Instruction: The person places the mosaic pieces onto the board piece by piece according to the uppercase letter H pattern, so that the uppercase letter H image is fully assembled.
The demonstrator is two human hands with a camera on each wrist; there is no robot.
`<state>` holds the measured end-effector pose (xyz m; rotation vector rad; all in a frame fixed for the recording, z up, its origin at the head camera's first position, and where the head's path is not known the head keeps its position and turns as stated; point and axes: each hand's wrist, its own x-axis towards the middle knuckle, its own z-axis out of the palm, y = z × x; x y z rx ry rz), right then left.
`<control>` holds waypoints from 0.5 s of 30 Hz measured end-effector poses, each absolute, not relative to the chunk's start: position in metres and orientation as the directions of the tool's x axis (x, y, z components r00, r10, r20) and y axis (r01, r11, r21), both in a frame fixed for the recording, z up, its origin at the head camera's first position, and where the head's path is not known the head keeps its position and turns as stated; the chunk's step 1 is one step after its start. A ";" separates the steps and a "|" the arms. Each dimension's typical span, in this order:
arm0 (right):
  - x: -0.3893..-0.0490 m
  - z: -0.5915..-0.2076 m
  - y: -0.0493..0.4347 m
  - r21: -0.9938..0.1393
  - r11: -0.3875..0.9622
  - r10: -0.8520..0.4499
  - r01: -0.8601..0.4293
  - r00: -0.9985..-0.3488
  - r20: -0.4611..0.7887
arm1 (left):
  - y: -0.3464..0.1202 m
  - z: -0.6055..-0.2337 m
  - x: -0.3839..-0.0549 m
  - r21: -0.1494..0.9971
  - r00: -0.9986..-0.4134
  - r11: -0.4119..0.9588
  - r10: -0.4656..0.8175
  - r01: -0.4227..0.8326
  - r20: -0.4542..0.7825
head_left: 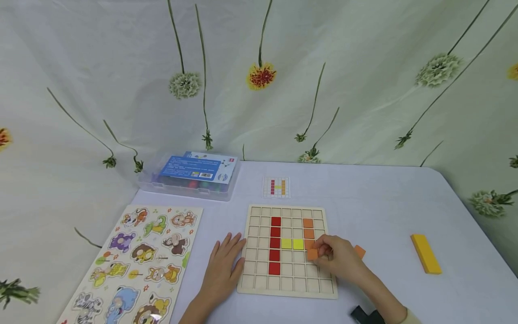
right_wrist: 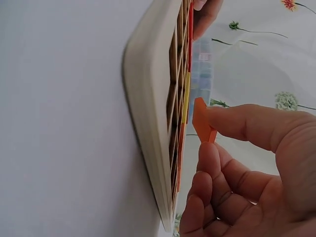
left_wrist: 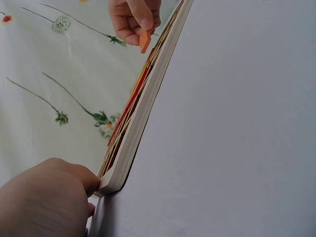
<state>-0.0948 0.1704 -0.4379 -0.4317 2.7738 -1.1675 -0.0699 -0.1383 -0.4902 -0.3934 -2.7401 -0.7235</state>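
A wooden grid board (head_left: pixel 293 284) lies on the white table. In it are a column of several red tiles (head_left: pixel 275 243), two yellow tiles (head_left: pixel 292 244) side by side, and three orange tiles (head_left: pixel 308 233) in a column to the right. My right hand (head_left: pixel 340 256) pinches a square orange tile (right_wrist: pixel 201 121) between thumb and forefinger, just above the board below that column. Flat beside the board's left edge lies my left hand (head_left: pixel 223 265), its thumb at the rim. Another orange tile (head_left: pixel 359 251) is on the table, partly hidden behind my right hand.
A small pattern card (head_left: pixel 276 187) lies behind the board. To the left are a clear plastic box (head_left: pixel 194 175) and an animal puzzle board (head_left: pixel 135 265). A yellow bar (head_left: pixel 426 254) lies at the right; a black object (head_left: pixel 366 315) is near my right forearm.
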 end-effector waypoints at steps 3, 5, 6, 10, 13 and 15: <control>-0.095 -0.440 0.170 -0.711 0.666 -0.306 -0.226 -0.952 0.017 | -0.138 -0.491 -0.070 0.440 -0.923 0.835 0.187 0.330 0.336; -0.096 -0.441 0.170 -0.705 0.669 -0.310 -0.233 -0.951 0.020 | -0.138 -0.491 -0.069 0.445 -0.925 0.834 0.185 0.327 0.333; -0.096 -0.442 0.170 -0.704 0.670 -0.312 -0.235 -0.950 0.020 | -0.138 -0.491 -0.069 0.448 -0.926 0.833 0.183 0.325 0.331; -0.095 -0.442 0.170 -0.707 0.669 -0.314 -0.230 -0.949 0.012 | -0.138 -0.492 -0.070 0.457 -0.929 0.831 0.177 0.318 0.324; -0.096 -0.442 0.170 -0.704 0.673 -0.313 -0.226 -0.950 0.005 | -0.138 -0.492 -0.070 0.457 -0.928 0.830 0.179 0.320 0.326; -0.096 -0.442 0.169 -0.702 0.676 -0.315 -0.227 -0.949 0.003 | -0.138 -0.492 -0.070 0.457 -0.929 0.830 0.180 0.320 0.324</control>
